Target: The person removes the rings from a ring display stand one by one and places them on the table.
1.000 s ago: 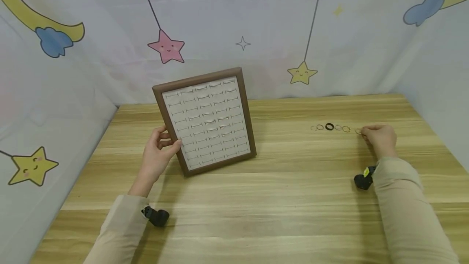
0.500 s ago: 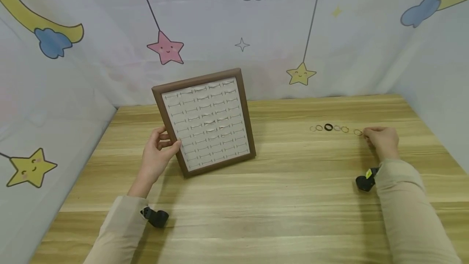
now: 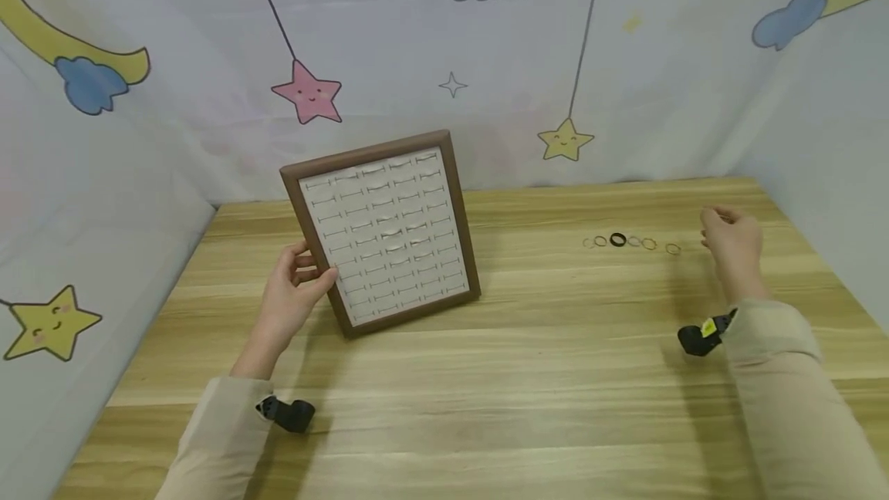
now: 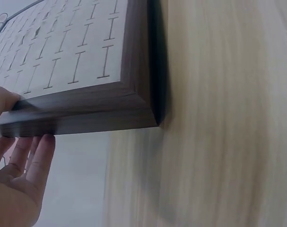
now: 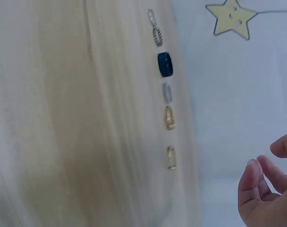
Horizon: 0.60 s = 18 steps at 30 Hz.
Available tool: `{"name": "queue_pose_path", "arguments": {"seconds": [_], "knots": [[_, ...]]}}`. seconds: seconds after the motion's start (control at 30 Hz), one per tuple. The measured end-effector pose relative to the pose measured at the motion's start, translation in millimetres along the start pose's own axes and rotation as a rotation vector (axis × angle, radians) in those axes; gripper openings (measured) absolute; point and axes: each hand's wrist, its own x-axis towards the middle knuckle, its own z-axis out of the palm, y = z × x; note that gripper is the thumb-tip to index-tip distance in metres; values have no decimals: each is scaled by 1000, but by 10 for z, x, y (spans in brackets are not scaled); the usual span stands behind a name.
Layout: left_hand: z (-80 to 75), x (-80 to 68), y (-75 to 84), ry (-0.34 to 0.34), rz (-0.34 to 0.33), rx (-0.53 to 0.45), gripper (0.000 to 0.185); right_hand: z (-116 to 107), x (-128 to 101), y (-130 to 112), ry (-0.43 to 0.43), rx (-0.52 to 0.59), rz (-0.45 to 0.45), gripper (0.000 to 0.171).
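Observation:
In the head view, my left hand (image 3: 288, 299) grips the left edge of a brown-framed ring display board (image 3: 458, 207), thumb on the front and fingers behind. The board stands tilted, its white panel full of short slits. In the left wrist view, the board's lower corner (image 4: 134, 94) is near the tabletop. My right hand (image 3: 736, 245) hovers to the right of a row of rings, fingers loosely bent and holding nothing. Nearest to it lies a thin gold ring (image 5: 171, 168), slightly apart from the others. A wide black ring (image 5: 165, 64) sits mid-row among thinner gold and silver ones.
The wood-grain table (image 3: 528, 376) reaches back to a white curtain (image 3: 389, 37) printed with stars and moons. Curtain panels also flank both sides. A black wrist camera (image 3: 701, 336) is strapped at the right sleeve, another camera (image 3: 292, 413) at the left.
My right hand has let go of the end gold ring and risen away to the right and back. The ring stays on the table. My left hand still holds the board.

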Motion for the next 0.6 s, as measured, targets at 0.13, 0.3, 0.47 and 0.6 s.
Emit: {"name": "queue_pose_path", "arguments": {"seconds": [0.13,0.3,0.47,0.6], "knots": [[-25,-18,29,-21,-12,4,70,0,-66,-83,15,-106,-89,57],[-53,-30,63,-53,-10,-4,77,13,-130,-165,56,-209,-148,59],[-101,-52,50,28,1,-16,70,81,-215,-233,23,-156,-205,69],[-147,-37,14,164,29,126,64,130,-265,-224,-11,-137,-291,77]]}}
